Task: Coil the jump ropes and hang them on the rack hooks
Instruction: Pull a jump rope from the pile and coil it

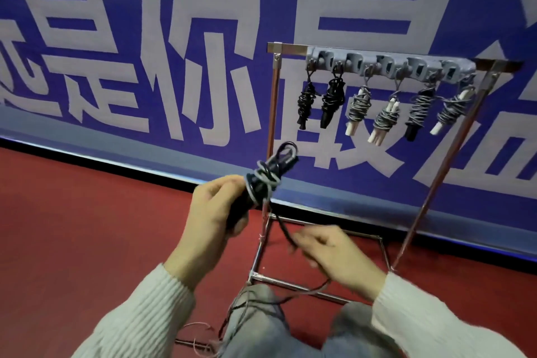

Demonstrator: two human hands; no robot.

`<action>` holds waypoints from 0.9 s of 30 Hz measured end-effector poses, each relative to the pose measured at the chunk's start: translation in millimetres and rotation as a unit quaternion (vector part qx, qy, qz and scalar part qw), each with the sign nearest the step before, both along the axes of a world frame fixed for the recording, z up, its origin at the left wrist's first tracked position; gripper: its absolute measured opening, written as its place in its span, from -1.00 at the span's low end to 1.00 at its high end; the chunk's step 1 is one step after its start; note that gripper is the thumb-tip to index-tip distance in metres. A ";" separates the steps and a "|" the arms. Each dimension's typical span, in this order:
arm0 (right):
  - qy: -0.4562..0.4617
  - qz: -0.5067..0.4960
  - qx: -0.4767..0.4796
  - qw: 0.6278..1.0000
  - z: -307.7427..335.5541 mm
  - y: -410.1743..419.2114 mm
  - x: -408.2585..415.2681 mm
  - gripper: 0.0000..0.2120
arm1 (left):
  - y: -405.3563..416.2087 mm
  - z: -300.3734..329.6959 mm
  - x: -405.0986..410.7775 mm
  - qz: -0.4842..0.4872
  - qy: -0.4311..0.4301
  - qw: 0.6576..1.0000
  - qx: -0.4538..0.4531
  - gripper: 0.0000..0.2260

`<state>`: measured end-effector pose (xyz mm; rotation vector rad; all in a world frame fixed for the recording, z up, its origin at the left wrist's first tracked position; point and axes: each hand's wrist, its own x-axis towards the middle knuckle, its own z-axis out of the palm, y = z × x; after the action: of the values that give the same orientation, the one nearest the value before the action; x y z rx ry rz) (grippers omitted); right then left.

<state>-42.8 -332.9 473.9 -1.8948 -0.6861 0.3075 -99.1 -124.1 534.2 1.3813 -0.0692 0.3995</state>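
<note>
My left hand (216, 212) grips the black handles of a jump rope (266, 180), tilted up to the right, with grey cord wound round them and a loop sticking out at the top. My right hand (334, 253), blurred, pinches the loose black cord that runs down from the bundle. More cord trails over my knees to the floor (255, 299). The metal rack (274, 113) stands ahead against the wall. Its grey hook bar (392, 64) carries several coiled ropes, two black ones at the left (319, 102) and grey-wound ones to the right (406, 110).
A blue banner with large white characters (174, 52) covers the wall behind the rack. The floor is red (87, 227). The rack's base frame (290, 282) lies just beyond my knees, and thin reddish cords (200, 328) lie on the floor at my left leg.
</note>
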 end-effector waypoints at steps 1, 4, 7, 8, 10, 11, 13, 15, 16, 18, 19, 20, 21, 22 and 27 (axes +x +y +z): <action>-0.006 0.021 -0.022 1.000 -2.6 3.9 -10.9 -0.67 | -0.4 -4.6 7.7 0.050 0.023 0.998 0.019 -0.75; -0.074 0.037 -0.058 0.995 10.0 9.8 -25.9 -0.83 | -3.9 -32.6 24.5 0.172 0.067 0.933 0.310 -0.79; -0.211 0.003 -0.159 0.965 45.4 7.0 -19.0 -0.86 | -7.5 -41.8 22.2 0.109 0.088 0.840 0.523 -0.73; -0.212 0.015 -0.169 0.962 57.4 4.7 -16.5 -0.87 | -5.6 -37.9 19.5 0.044 0.086 0.838 0.537 -0.72; -0.119 0.063 -0.117 0.984 72.6 -1.4 -8.0 -0.87 | 0.1 -25.0 11.8 -0.117 0.078 0.830 0.539 -0.78; -0.072 0.081 -0.076 0.991 75.1 -4.0 -1.5 -0.86 | 3.2 -18.9 7.4 -0.182 0.075 0.835 0.514 -0.80; -0.025 0.074 -0.014 0.997 70.0 -5.6 7.6 -0.77 | 8.4 -11.2 -2.8 -0.269 0.074 0.874 0.398 -0.81; 0.047 0.048 0.045 0.997 52.2 -3.9 11.0 -0.74 | 11.0 -10.1 -9.4 -0.307 0.055 0.915 0.256 -0.80; 0.111 0.054 0.088 0.989 41.4 -0.6 9.0 -0.78 | 11.6 -11.6 -10.6 -0.311 0.040 0.928 0.203 -0.77; 0.209 0.064 0.136 0.966 24.5 5.3 -0.2 -0.92 | 13.0 -15.2 -11.6 -0.298 0.007 0.947 0.123 -0.61; 0.238 0.056 0.143 0.959 19.6 6.4 -3.2 -0.96 | 13.4 -15.4 -11.2 -0.289 0.001 0.953 0.092 -0.55; 0.258 0.049 0.147 0.953 19.3 6.7 -5.1 -0.93 | 13.8 -15.2 -10.3 -0.281 0.000 0.958 0.063 -0.52; 0.267 0.048 0.150 0.951 17.8 5.6 -5.2 -0.88 | 13.4 -14.5 -10.0 -0.273 0.011 0.962 0.025 -0.52; 0.272 0.049 0.152 0.949 16.7 6.1 -6.2 -0.80 | 13.2 -14.2 -9.8 -0.266 0.031 0.963 -0.023 -0.52; 0.156 0.055 0.118 0.979 -1.6 25.0 -19.0 -0.62 | 5.8 -6.8 -7.2 -0.257 0.090 0.947 -0.172 -0.59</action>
<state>-61.8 -307.9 472.3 -1.5430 -0.5859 0.5564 -106.3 -118.3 527.4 0.9994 -0.1959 -0.1489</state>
